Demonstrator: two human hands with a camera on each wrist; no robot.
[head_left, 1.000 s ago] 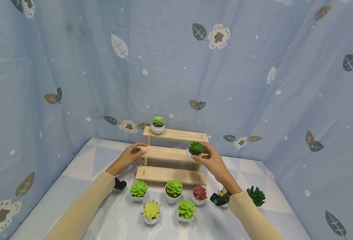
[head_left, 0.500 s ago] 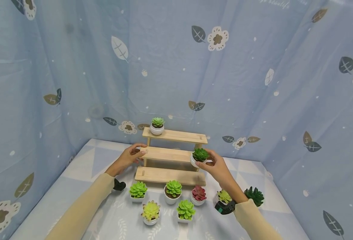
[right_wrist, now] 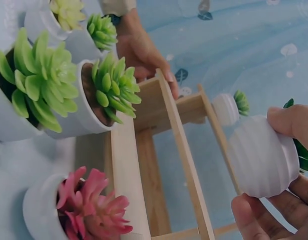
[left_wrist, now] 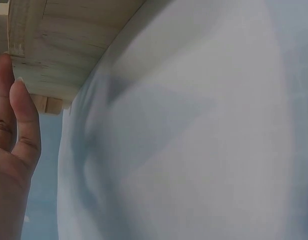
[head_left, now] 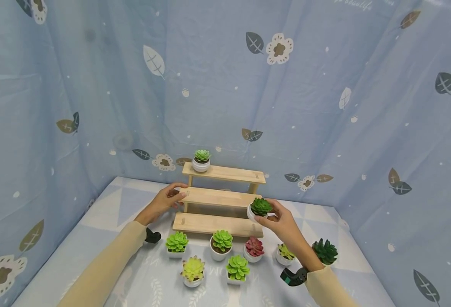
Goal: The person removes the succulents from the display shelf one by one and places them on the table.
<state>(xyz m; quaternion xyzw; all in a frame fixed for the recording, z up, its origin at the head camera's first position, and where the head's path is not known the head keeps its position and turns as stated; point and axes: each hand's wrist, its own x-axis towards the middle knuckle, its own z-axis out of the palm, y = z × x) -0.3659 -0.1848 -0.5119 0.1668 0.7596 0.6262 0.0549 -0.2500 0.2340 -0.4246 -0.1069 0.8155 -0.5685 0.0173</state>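
Observation:
My right hand (head_left: 284, 219) holds a dark green potted succulent (head_left: 261, 207) by its white ribbed pot (right_wrist: 261, 157), in front of the right end of a three-step wooden plant stand (head_left: 218, 224). Thumb and fingers wrap the pot's sides, and it hangs above the lowest step. At the other end, my left hand (head_left: 164, 200) grips the left edge of the middle step between thumb and fingers. In the left wrist view, fingers (left_wrist: 26, 115) lie against the wood. A light green succulent (head_left: 201, 161) stands on the left of the top step.
Before the stand sit several potted succulents: green ones (head_left: 177, 243) (head_left: 221, 245) (head_left: 237, 269), a yellow-green one (head_left: 192, 270) and a red one (head_left: 254, 248). Farther right are a small light green one (head_left: 285, 253) and a dark green one (head_left: 325, 251). A patterned blue curtain (head_left: 218, 85) surrounds the table.
My right hand has brought the dark green succulent down and slightly right, from before the middle step toward the lowest step's right end. The left hand has stayed in place.

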